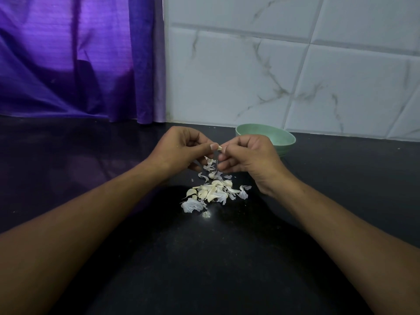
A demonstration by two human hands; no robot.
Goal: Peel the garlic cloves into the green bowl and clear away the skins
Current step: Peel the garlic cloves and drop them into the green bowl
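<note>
Head view: I see one small garlic clove (pixel 219 148) held up between the two hands, above the black counter (pixel 227 269) and just left of the green bowl (pixel 286 148). The left hand (pixel 181 151) pinches it from the left with thumb and curled fingers; the right hand (pixel 247 155) pinches its other end with fingers curled the same way, so both hands are clamped on the one clove, fingertips nearly meeting.

Just below the hands are scraps of papery skin (pixel 210 164); I cannot tell whether they hang from the clove or lie on the counter. Nearer to me a pile of cloves and skins (pixel 213 192) lies on the counter between the two forearms: pale cloves in the middle, thin white skins scattered round the edges.

The bowl stands behind the right hand, close to the wall and partly hidden by the knuckles; I cannot make out from here what is in it.

Behind it all is a white marbled tile wall (pixel 295 76); to the left a purple curtain (pixel 79 60) hangs down to the counter's back edge.
</note>
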